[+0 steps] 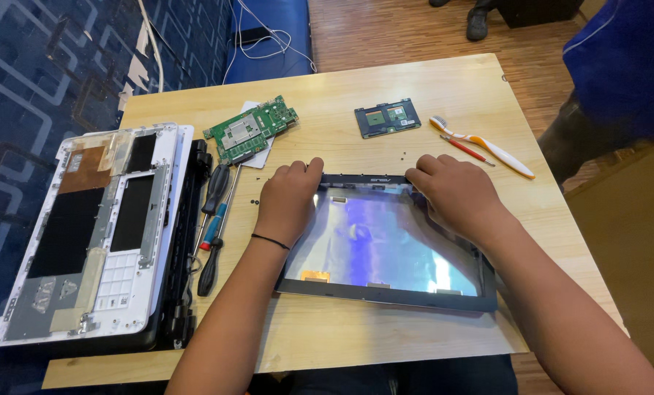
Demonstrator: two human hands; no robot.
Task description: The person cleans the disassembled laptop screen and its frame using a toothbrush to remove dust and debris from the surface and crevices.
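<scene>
Left hand [289, 199] and right hand [455, 194] clasp the black-framed reflective laptop screen panel's [385, 245] far corners on the pale wooden counter [385, 80].

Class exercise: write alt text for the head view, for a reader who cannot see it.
Two hands, left hand and right hand, press the far edge of a laptop screen panel on a wooden table. Left lie an opened laptop base, screwdrivers and a green circuit board.

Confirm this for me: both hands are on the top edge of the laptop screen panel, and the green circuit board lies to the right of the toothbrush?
Not quite. In the head view, the left hand and right hand do grip the top edge of the laptop screen panel, but the green circuit board lies to the left of the toothbrush, not the right.
</scene>
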